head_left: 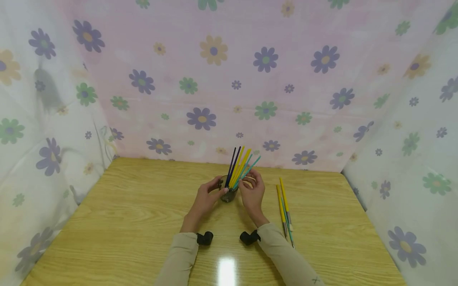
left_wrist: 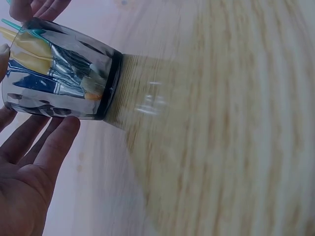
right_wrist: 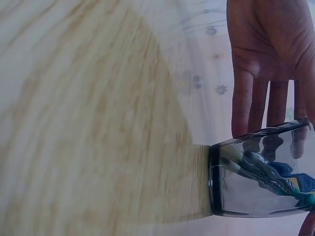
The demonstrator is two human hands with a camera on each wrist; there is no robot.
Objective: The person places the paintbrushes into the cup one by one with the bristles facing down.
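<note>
A smoky see-through glass (head_left: 228,197) stands on the wooden table with several paintbrushes (head_left: 236,169) in it, bristles down and handles up. Their handles are navy, yellow and teal. My left hand (head_left: 207,196) grips the glass from the left, fingers behind it and thumb on the near side; its palm (right_wrist: 270,39) shows in the right wrist view. My right hand (head_left: 253,194) is at the right side of the rim, fingers curled, pinching a teal paintbrush (head_left: 255,161) that leans out. In the left wrist view, the glass (left_wrist: 74,105) partly hides the fingers.
Two yellow paintbrushes (head_left: 279,198) and a teal paintbrush (head_left: 286,212) lie together on the table (head_left: 143,198), right of my right forearm. Flowered cloth (head_left: 229,99) hangs behind the table and along both sides. Black wrist cameras (head_left: 205,238) sit at both sleeves.
</note>
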